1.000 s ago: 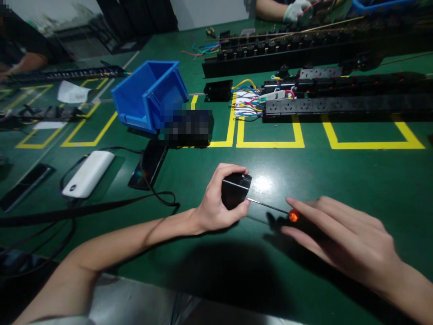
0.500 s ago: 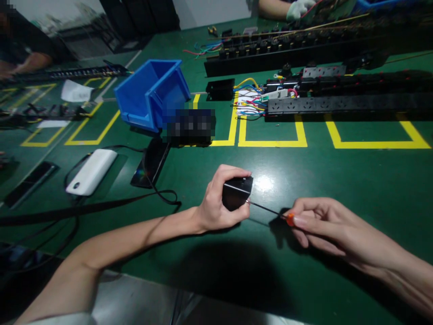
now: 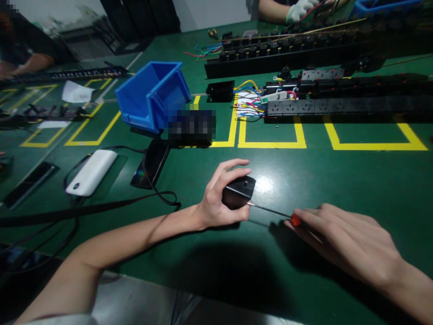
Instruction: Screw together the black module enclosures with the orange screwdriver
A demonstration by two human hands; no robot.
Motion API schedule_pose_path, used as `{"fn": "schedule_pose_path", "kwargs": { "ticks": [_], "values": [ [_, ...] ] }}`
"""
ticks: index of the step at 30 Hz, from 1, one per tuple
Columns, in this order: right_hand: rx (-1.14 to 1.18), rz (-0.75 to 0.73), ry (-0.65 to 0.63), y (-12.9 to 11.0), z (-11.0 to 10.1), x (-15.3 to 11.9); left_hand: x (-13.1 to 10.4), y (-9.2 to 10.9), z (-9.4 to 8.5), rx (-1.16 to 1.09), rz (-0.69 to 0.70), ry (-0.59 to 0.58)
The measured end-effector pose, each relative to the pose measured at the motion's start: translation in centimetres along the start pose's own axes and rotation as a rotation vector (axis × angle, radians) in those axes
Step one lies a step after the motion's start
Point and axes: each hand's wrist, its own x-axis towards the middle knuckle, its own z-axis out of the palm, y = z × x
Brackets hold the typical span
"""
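Note:
A small black box-shaped part (image 3: 237,195) is gripped between the thumb and fingers of my left hand (image 3: 216,198), above the green table. My right hand (image 3: 352,237) is closed around the orange handle of a screwdriver (image 3: 270,210). The thin shaft points left, and its tip meets the lower right edge of the black part, close to my left thumb. Most of the handle is hidden by my right fingers.
Beyond my hands are a blue bin (image 3: 152,97), a dark phone (image 3: 151,163) and a black socket strip (image 3: 314,106) with coloured wires. A white power bank (image 3: 92,173) with cables lies left. Another person's gloved hand (image 3: 300,10) is at the back.
My right hand has turned, its back now more upward, and shifted slightly right on the screwdriver handle. My left fingers have lifted and spread a little on the black part.

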Motion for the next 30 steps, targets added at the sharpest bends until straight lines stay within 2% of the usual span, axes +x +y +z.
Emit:
{"fn": "schedule_pose_path", "kwargs": {
  "ticks": [3, 6, 8, 9, 12, 13, 15, 16, 18, 22, 24, 26, 30],
  "values": [
    [0.025, -0.047, 0.033, -0.2, -0.1, -0.1, -0.3, 0.0, 0.3, -0.034, 0.004, 0.024],
    [0.239, 0.072, 0.062, -0.8, -0.1, 0.6, -0.3, 0.3, 0.4, -0.014, -0.002, 0.07],
    [0.527, 0.296, 0.005, -1.2, 0.0, 1.3, -0.2, 0.5, 0.4, -0.003, 0.003, 0.089],
    [0.71, 0.456, -0.059, -1.4, 0.1, 1.6, -0.1, 0.5, 0.4, 0.003, 0.012, 0.094],
    [1.303, 0.917, -0.326, -1.5, 0.3, 2.6, 0.0, 0.6, 0.4, 0.019, 0.026, 0.094],
    [1.451, 1.01, -0.391, -1.5, 0.4, 2.8, 0.0, 0.5, 0.3, 0.027, 0.027, 0.092],
    [1.582, 1.081, -0.444, -1.3, 0.4, 3.0, 0.1, 0.4, 0.3, 0.044, 0.026, 0.082],
    [1.554, 1.068, -0.435, -1.2, 0.4, 2.9, 0.1, 0.4, 0.3, 0.051, 0.026, 0.078],
    [1.336, 0.956, -0.366, -1.1, 0.2, 2.7, 0.1, 0.3, 0.2, 0.049, 0.019, 0.066],
    [0.577, 0.426, -0.043, -1.3, 0.2, 1.7, 0.2, 0.3, 0.2, 0.013, -0.008, 0.061],
    [0.27, 0.191, 0.069, -1.2, 0.3, 1.2, 0.2, 0.3, 0.2, 0.012, -0.027, 0.064],
    [0.096, 0.073, 0.08, -0.9, 0.2, 0.7, 0.1, 0.3, 0.3, 0.015, -0.062, 0.075],
    [0.073, -0.035, -0.023, -0.2, -0.5, -0.1, 0.1, 0.3, 0.4, -0.002, -0.154, 0.097]
  ]
}}
